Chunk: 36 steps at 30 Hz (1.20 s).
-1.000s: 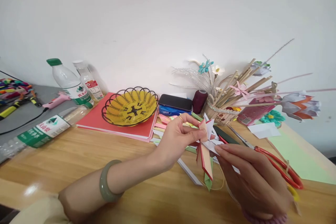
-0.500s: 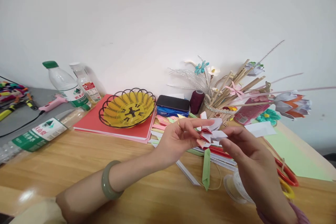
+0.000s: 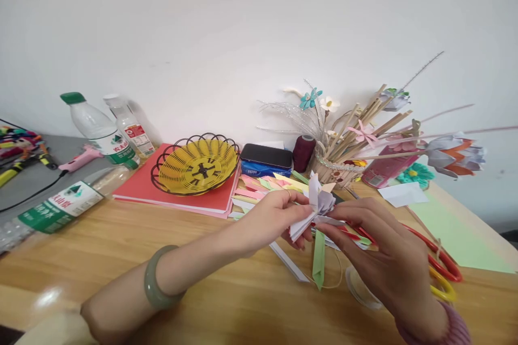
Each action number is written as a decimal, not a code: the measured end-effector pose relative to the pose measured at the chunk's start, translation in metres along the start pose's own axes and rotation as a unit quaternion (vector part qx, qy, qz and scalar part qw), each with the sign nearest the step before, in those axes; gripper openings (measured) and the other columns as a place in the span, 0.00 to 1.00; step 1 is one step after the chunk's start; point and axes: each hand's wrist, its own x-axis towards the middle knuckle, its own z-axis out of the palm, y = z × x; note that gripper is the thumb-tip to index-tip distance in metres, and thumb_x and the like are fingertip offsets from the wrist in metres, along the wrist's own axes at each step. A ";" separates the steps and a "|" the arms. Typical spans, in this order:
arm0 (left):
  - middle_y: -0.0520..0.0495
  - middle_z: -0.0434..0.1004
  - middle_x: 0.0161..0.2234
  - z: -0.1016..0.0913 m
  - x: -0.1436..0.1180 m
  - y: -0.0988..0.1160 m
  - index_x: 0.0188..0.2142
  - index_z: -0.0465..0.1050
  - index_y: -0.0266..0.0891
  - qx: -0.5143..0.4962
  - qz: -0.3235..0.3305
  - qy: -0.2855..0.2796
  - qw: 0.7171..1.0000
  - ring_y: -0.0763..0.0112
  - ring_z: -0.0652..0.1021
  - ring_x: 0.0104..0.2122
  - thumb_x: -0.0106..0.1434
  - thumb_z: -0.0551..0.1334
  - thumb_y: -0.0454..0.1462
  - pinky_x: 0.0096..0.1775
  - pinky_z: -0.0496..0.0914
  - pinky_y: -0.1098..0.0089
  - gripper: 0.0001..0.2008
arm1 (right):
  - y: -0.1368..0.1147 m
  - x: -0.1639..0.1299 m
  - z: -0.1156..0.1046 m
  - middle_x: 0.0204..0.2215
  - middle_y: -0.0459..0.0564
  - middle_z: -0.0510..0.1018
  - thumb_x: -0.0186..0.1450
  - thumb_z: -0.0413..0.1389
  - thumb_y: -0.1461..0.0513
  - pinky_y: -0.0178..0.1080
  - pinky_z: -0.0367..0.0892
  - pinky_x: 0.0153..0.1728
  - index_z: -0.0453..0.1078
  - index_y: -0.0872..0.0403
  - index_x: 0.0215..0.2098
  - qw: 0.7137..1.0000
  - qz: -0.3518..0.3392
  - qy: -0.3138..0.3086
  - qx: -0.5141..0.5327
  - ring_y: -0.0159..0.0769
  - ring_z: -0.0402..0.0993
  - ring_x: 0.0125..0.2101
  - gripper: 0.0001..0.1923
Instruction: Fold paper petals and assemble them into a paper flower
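Observation:
A folded white paper flower [image 3: 322, 202] is held above the table in front of me. My left hand [image 3: 279, 213] pinches its left side between thumb and fingers, and a green bangle circles that wrist. On the flower's right, my right hand [image 3: 384, 248] has thumb and fingers closed on a white petal. Beneath the hands lie folded paper strips, among them a green strip [image 3: 319, 261] and a white strip [image 3: 289, 262]. A spool [image 3: 361, 287] stands partly hidden behind my right hand.
A yellow basket [image 3: 198, 170] rests on red paper [image 3: 137, 188] at the left. Bottles, one lying down [image 3: 60, 207], are farther left. Behind the strips are a phone [image 3: 267, 155] and purple thread [image 3: 303, 152]. A decorated flower pot [image 3: 335, 172] and red-handled scissors [image 3: 445, 259] stand right.
The paper flower has been turned, so its white petals face me instead of its red-edged folds. My right hand has moved left and closed on a petal.

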 end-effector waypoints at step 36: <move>0.52 0.69 0.23 0.006 -0.011 -0.012 0.35 0.72 0.37 0.302 0.227 0.150 0.914 0.75 0.68 0.24 0.59 0.56 0.38 0.28 0.62 0.74 0.09 | -0.007 -0.005 0.004 0.26 0.49 0.74 0.57 0.58 0.69 0.39 0.64 0.28 0.67 0.54 0.34 0.995 -0.016 0.011 -0.094 0.36 0.68 0.27 0.08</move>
